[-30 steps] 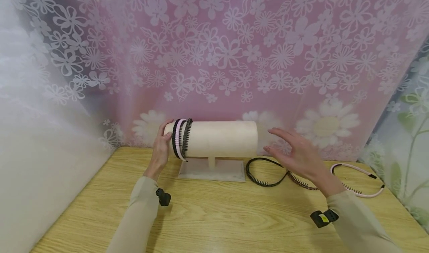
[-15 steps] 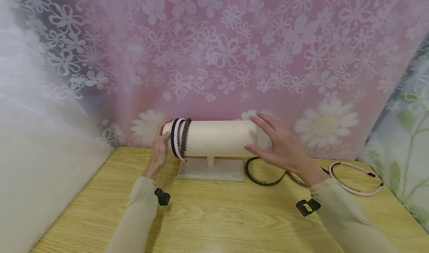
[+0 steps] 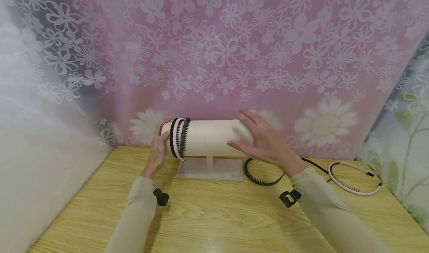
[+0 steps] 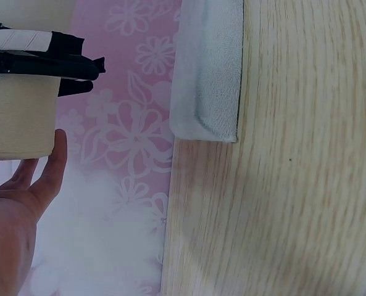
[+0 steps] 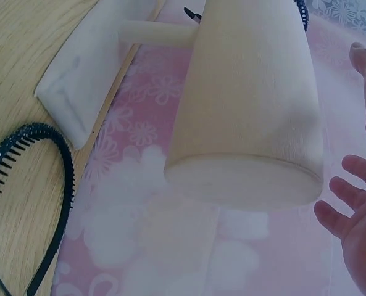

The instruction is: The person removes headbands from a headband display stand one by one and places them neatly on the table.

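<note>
A cream padded cylinder (image 3: 207,137) stands on a post and flat pale base (image 3: 209,174). Around its left part sit a black braided headband (image 3: 172,137), a pink headband (image 3: 178,133) and a dark toothed headband (image 3: 184,137). My left hand (image 3: 157,146) holds the cylinder's left end, thumb in front and fingers behind; in the left wrist view, fingertips touch that end. My right hand (image 3: 263,141) is beside the cylinder's right end, fingers extended and thumb apart, holding nothing. The right wrist view shows its fingers apart from the cylinder (image 5: 244,111).
On the wooden table (image 3: 214,215) to the right lie a black toothed headband (image 3: 259,182), another dark headband (image 3: 315,164) partly hidden by the right arm, and a pink headband (image 3: 350,189). A pink flowered curtain (image 3: 214,78) hangs behind.
My right hand has moved left from beyond the cylinder's right end to over that end, fingers still extended. My left hand stays at the left end.
</note>
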Demonstrator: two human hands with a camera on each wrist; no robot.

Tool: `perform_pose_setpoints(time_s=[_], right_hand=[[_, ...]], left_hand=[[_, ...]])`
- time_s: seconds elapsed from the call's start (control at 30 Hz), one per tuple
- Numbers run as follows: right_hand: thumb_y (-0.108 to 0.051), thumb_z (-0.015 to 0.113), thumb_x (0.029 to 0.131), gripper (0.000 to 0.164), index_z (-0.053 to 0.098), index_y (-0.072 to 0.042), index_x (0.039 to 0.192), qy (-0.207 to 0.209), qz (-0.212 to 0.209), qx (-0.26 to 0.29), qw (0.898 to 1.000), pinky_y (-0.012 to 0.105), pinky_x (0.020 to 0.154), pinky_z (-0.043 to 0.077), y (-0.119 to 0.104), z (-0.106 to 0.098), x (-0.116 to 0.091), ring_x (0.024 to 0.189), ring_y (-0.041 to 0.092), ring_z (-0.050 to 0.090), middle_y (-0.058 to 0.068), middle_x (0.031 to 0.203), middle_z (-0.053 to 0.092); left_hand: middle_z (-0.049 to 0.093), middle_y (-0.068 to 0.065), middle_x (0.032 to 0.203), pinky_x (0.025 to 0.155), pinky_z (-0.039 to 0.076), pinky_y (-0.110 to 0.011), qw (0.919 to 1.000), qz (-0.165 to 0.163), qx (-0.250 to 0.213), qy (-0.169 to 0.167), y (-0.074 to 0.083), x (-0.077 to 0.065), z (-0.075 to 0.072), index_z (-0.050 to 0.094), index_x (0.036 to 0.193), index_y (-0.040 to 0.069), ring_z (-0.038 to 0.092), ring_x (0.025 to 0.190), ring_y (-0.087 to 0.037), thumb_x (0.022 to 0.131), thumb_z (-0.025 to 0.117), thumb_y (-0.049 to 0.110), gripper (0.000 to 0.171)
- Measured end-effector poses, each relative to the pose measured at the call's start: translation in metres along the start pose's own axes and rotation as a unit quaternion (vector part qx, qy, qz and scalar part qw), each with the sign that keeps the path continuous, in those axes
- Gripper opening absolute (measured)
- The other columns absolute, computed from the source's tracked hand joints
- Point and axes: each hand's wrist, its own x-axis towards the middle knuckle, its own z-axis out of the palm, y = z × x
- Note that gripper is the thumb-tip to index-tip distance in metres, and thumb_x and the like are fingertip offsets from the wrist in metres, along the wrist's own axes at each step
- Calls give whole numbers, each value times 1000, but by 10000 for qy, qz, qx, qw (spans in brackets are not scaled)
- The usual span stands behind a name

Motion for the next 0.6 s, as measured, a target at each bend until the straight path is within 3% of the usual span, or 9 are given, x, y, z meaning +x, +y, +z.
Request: perform_pose_setpoints(time_s=[0.13,0.37,0.6], right_hand=[[-49,76,87,87,40,-12,158,-162,58,23,9998,60,116,37,-3,4,3,146,39,42,16,161,42],[-48,76,86,87,44,-5,154,-142,-107,-70,9998,58,115,39,-5,12,11,143,40,45,19,157,46],[-51,73,87,86,45,-4,152,-267,-80,-133,9995,56,116,38,-7,18,20,143,37,46,17,156,47]], left_hand=[[45,-9,153,101,43,-48,10000,-54,10,19,0,-2,1,40,153,34,52,123,-33,105,32,31,50],[45,-7,154,101,41,-47,9999,102,44,22,-2,-1,1,39,155,27,51,123,-33,104,32,31,51],[43,-3,157,104,41,-50,9998,193,49,8,2,-2,0,41,154,33,51,127,-33,104,32,29,50]])
